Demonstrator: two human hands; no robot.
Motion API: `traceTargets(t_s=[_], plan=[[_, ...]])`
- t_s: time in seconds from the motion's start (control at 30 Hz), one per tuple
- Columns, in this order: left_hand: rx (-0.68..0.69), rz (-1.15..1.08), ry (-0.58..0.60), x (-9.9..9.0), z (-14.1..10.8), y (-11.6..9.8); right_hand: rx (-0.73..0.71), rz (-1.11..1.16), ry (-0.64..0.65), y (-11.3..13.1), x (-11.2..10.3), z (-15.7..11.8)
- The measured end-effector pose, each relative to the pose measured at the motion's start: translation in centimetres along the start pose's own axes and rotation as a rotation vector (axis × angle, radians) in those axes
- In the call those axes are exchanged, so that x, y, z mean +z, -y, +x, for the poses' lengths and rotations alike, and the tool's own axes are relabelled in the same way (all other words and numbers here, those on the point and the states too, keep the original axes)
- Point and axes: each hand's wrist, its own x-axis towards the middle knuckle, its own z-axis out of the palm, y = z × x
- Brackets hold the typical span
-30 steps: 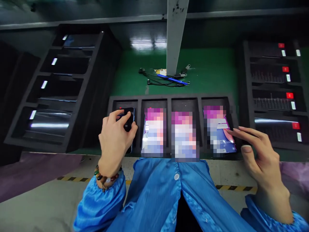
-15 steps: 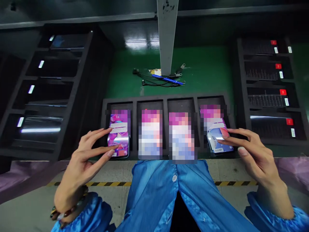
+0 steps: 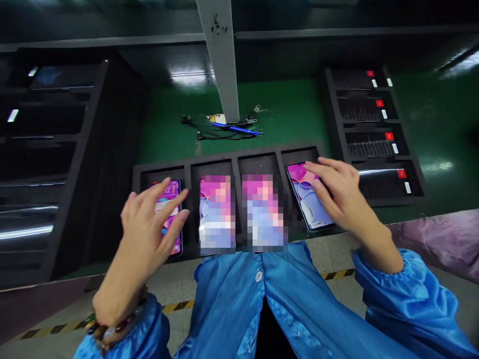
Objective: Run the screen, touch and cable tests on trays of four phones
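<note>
Several lit phones lie in a row in a black foam tray [image 3: 187, 174] at the bench's front edge. My left hand [image 3: 149, 224] is spread over the leftmost phone [image 3: 175, 244], covering much of its screen. At the other end, my right hand [image 3: 340, 192] has its fingers apart over the upper right of the rightmost phone [image 3: 305, 194], which lies tilted in its slot. Whether the fingertips touch either screen is hard to tell. Between my hands lie a second phone [image 3: 217, 214] and a third phone [image 3: 264, 212], their screens blurred by large pixels.
A tall stack of black trays [image 3: 93, 164] stands at left. A black tray [image 3: 374, 197] with dark phones bearing red and white labels is at right. Behind the row, black cables [image 3: 224, 137] and a blue pen [image 3: 239, 129] lie by a grey post [image 3: 220, 65] on the green bench [image 3: 292, 104].
The view has swung right. My left hand has moved up over the leftmost phone. My right hand has shifted from the rightmost phone's lower side to its upper part, and its screen now shows plain wallpaper.
</note>
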Motion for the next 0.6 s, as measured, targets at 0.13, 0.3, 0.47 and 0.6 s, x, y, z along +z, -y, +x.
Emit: traceTargets(t_s=[0.13,0.3,0.47,0.6], plan=[[-0.061,0.018,-0.069,-1.7,1.4,2.0,-0.013,-0.004,-0.047,-2.2,-2.2,3.0],[-0.011,0.047,-0.091,-2.5,3.1,1.4,-0.308,-0.033,0.261,1.7,0.7,12.5],[0.018,0.016,-0.083,-2.7,3.0,-0.4,-0.467,-0.236,0.295,6.7,7.6,22.3],[-0.011,-0.011,-0.08,-2.8,1.8,-0.8,-0.624,-0.354,0.222,9.6,11.9,26.1]])
